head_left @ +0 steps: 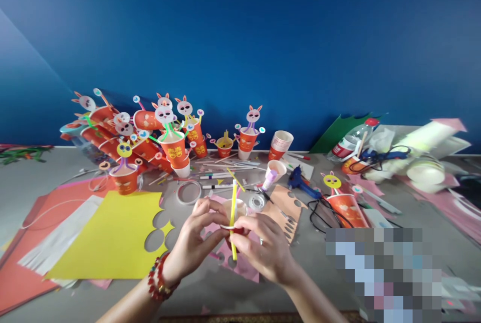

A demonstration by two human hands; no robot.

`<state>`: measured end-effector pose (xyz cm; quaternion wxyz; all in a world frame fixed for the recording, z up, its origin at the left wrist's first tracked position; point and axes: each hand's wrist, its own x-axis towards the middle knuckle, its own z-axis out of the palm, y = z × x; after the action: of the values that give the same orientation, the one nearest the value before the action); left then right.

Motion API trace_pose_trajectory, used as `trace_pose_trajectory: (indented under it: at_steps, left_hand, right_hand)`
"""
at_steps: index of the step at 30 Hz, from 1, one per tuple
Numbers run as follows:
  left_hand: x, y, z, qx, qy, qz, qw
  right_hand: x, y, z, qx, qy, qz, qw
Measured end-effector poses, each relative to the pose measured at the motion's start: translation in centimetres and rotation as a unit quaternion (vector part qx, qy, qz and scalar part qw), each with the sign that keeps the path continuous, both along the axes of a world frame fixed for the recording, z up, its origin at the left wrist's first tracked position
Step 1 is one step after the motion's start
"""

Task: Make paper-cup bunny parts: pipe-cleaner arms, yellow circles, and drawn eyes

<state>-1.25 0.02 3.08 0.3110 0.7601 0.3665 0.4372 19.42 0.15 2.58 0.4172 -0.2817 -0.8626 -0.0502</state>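
Observation:
Between my hands is a small red paper cup (239, 206), its pale inside facing up. My left hand (201, 232), with red beads at its wrist, closes on the near rim from the left. My right hand (265, 248) pinches a narrow yellow strip (234, 202) against that rim. Upright in this view, the strip crosses the rim, with its lower end sticking out below my fingertips. I cannot tell whether it is paper or a straw. Much of the cup is hidden behind my fingers. Under it lies a pink sheet with cut-outs (246, 265).
Red cups with rabbit figures (176, 150) crowd the back left. A yellow sheet (105, 235) lies left. Behind my hands are a tape roll (257, 201), a cup with a glue stick (276, 170) and stacked cups (281, 143). Right are a blue glue gun (302, 182) and a bottle (353, 140).

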Motion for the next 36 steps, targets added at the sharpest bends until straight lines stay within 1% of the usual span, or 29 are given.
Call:
trace_pose_trajectory:
  at_steps: [3, 6, 11, 16, 20, 24, 26, 29, 31, 33, 36]
  left_hand:
    - [0.0, -0.1, -0.1, -0.027, -0.031, -0.014, 0.999]
    - [0.2, -0.1, -0.1, -0.020, -0.034, -0.010, 0.999]
    - [0.4, -0.4, 0.1, 0.054, 0.007, 0.015, 0.998]
    - [0.7, -0.6, 0.2, 0.125, 0.041, 0.043, 0.990]
    - [0.6, -0.7, 0.2, 0.155, 0.062, 0.061, 0.984]
    - [0.4, -0.8, 0.1, 0.187, 0.097, 0.075, 0.975]
    - [0.4, -0.8, 0.0, 0.201, 0.108, 0.075, 0.971]
    - [0.4, -0.9, 0.3, 0.204, 0.116, 0.076, 0.969]
    - [0.4, -0.9, 0.6, 0.188, 0.128, 0.072, 0.971]
    - [0.4, -0.8, 0.9, 0.170, 0.145, 0.062, 0.973]
    - [0.2, -0.7, 1.0, 0.166, 0.160, 0.059, 0.971]
  right_hand:
    - [0.0, -0.1, 0.7, -0.001, 0.014, 0.015, 1.000]
    - [0.2, -0.2, 1.2, -0.009, 0.022, 0.023, 0.999]
    - [0.4, -0.1, 1.5, -0.032, 0.011, 0.038, 0.999]
    - [0.0, 0.0, 0.9, -0.045, 0.035, 0.038, 0.998]
    - [0.0, 0.1, 1.0, -0.104, 0.069, 0.019, 0.992]
    - [0.4, 0.0, 2.0, -0.186, 0.021, -0.002, 0.982]
    - [0.6, 0.0, 2.4, -0.225, 0.012, 0.007, 0.974]
    - [0.5, -0.1, 2.3, -0.279, 0.052, 0.038, 0.958]
    - [0.4, -0.1, 2.0, -0.299, 0.095, 0.052, 0.948]
    - [0.2, -0.1, 1.7, -0.298, 0.128, 0.057, 0.944]
    - [0.1, -0.3, 1.5, -0.293, 0.140, 0.060, 0.944]
